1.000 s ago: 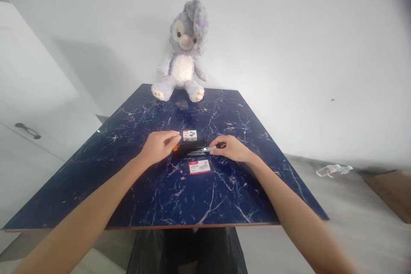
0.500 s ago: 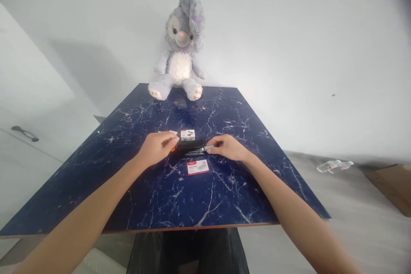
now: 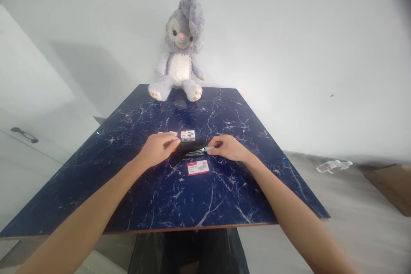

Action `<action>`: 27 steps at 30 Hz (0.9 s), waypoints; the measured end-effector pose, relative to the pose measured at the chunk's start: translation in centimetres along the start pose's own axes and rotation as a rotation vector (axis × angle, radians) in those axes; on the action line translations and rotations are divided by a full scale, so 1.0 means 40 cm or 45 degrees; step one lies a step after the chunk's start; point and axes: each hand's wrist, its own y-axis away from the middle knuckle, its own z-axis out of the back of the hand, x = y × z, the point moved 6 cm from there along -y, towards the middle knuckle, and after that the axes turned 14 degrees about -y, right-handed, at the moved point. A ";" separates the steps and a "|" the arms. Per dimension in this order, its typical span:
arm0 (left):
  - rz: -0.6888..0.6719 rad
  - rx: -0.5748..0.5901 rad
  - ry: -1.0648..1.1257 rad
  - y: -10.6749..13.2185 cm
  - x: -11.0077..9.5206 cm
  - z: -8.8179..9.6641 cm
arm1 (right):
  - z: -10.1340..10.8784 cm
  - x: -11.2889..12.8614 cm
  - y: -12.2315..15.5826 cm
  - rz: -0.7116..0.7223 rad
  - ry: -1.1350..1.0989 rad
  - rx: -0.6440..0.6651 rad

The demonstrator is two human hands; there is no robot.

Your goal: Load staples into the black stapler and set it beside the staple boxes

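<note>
A black stapler (image 3: 190, 145) lies sideways between my hands, over the blue marbled table. My left hand (image 3: 159, 149) is closed at the stapler's left end, where a bit of orange shows by the fingertips. At the other end, my right hand (image 3: 227, 147) pinches a silvery metal part of the stapler, thumb and forefinger together. Whether that part is a rail or a strip of staples, I cannot tell. Just in front of the stapler lies a flat red-and-white staple box (image 3: 198, 167). Behind it stands a small white box (image 3: 188, 135) with a stapler picture.
A grey plush rabbit (image 3: 180, 66) sits at the far edge of the blue table (image 3: 205, 205), against the wall. Some white paper or packaging (image 3: 171, 133) is partly hidden behind my left hand. On the floor to the right are clear plastic bottles (image 3: 332, 165) and a cardboard box (image 3: 393, 184).
Almost nothing differs. Both hands keep their places at the stapler's ends, with only tiny shifts of the fingers and of the view.
</note>
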 end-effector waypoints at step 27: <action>0.108 0.499 0.575 0.016 -0.016 -0.039 | -0.059 0.099 0.053 0.076 -0.025 -0.087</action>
